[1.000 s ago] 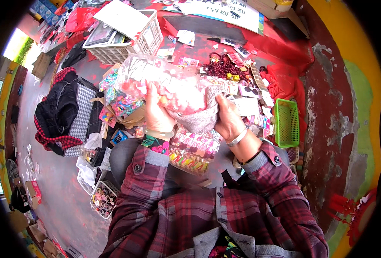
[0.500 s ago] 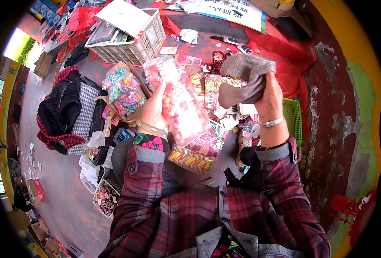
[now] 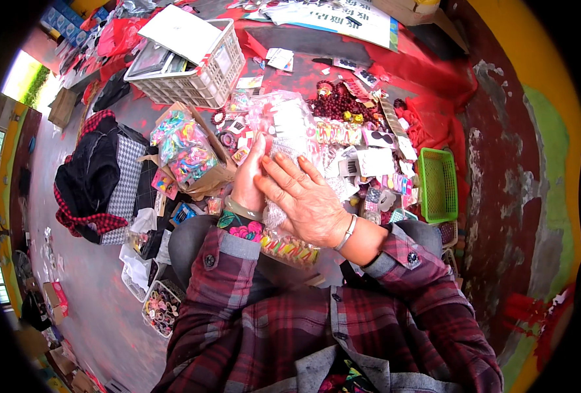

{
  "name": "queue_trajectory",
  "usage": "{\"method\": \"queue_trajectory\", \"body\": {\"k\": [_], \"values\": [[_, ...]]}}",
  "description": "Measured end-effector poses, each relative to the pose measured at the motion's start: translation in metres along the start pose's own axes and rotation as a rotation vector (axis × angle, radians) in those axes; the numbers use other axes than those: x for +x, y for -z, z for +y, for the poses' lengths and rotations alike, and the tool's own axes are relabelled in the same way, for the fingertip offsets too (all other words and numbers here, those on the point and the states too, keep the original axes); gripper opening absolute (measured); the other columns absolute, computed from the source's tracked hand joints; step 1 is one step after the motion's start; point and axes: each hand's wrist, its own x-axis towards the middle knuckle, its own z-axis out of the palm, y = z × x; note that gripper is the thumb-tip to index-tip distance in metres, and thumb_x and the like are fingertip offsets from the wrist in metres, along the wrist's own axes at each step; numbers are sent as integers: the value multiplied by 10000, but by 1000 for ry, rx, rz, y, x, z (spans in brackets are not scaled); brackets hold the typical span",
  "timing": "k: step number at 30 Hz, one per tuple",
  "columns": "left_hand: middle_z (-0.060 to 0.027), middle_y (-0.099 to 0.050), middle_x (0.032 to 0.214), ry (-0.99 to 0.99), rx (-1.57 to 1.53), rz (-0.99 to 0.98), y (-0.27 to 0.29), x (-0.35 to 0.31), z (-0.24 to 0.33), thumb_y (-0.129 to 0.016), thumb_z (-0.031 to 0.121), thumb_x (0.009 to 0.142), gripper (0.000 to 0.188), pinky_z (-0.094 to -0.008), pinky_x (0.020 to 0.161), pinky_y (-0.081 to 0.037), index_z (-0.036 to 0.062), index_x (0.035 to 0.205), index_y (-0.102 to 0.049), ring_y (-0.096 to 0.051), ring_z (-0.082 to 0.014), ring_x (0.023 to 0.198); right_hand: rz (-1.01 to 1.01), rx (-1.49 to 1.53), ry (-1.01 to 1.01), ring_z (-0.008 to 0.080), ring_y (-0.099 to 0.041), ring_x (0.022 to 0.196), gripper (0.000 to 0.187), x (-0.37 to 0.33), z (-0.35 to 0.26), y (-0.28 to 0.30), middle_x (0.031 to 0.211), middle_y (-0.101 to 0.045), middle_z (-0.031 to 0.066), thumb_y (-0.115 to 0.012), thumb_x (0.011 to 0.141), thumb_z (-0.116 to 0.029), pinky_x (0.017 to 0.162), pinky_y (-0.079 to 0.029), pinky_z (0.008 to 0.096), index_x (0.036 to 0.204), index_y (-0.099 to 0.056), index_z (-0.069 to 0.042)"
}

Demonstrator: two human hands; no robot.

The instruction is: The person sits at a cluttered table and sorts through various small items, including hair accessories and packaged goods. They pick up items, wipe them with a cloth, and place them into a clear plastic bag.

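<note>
In front of me is a clear plastic bag (image 3: 282, 121) with pinkish and white contents, partly covered by my hands. My left hand (image 3: 246, 180) holds it from the left side, thumb pointing up and the other fingers hidden behind. Flat across the bag lies my right hand (image 3: 307, 200), its fingers stretched out and the fingertips reaching the left hand. Below them shows a pack with a yellow and red zigzag pattern (image 3: 290, 252). Dark red beads (image 3: 339, 103) and a colourful patterned pack (image 3: 338, 132) are just beyond.
To the left, a cardboard box (image 3: 215, 177) holds bags of bright items. A white crate (image 3: 192, 85) stands behind it. At right is a green basket (image 3: 438, 187) near the wall. Dark clothing (image 3: 94, 164) covers a checked box, with a small basket of hair ties (image 3: 163, 306) nearer.
My right hand has come left and down onto the bag, and the grey-brown furry cloth it held is out of sight. The bag is drawn closer between both hands.
</note>
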Motion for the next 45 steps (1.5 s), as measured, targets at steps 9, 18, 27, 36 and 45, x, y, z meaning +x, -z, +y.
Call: {"method": "queue_trajectory", "body": {"k": [9,18,27,36,45], "values": [[-47,-446,1330,30,-27,-214,-36,-28,-12,-356,343,975,468,-359,1024,-348,93,1372,-340,-445,-193,1206,177,44,-142,358,-254,1328,789,12,34,14,1418,-291,185,-662,665,-146,1081,-206,477,1360,-308,-27],[-87,-495,1254,208,-155,-470,-28,-27,-16,-424,228,957,408,-350,1005,-366,33,1313,-387,-484,-183,1152,529,456,-382,258,-446,1223,455,9,74,8,1264,-503,172,-372,860,-47,1028,-321,323,1310,-394,18],[-100,-530,1181,213,219,-321,16,-9,-30,-389,217,972,352,-328,928,-415,-7,1238,-439,-516,-187,1075,576,1596,-334,167,-579,980,599,2,102,61,1131,-589,82,-565,863,-425,834,-477,285,1305,-438,-42],[-79,-428,1306,256,300,-458,-25,-25,-17,-417,156,969,453,-276,1033,-290,-32,1362,-295,-399,-134,1200,208,998,-586,76,-555,708,222,3,77,47,789,-625,31,-633,783,-37,637,-474,236,995,-611,23],[-38,-564,1053,337,388,-498,-27,-30,-13,-561,-3,854,369,-275,831,-463,30,1200,-438,-559,-118,961,493,1007,-664,67,-537,639,141,2,77,33,737,-617,19,-575,854,-89,549,-444,229,919,-627,26]]}}
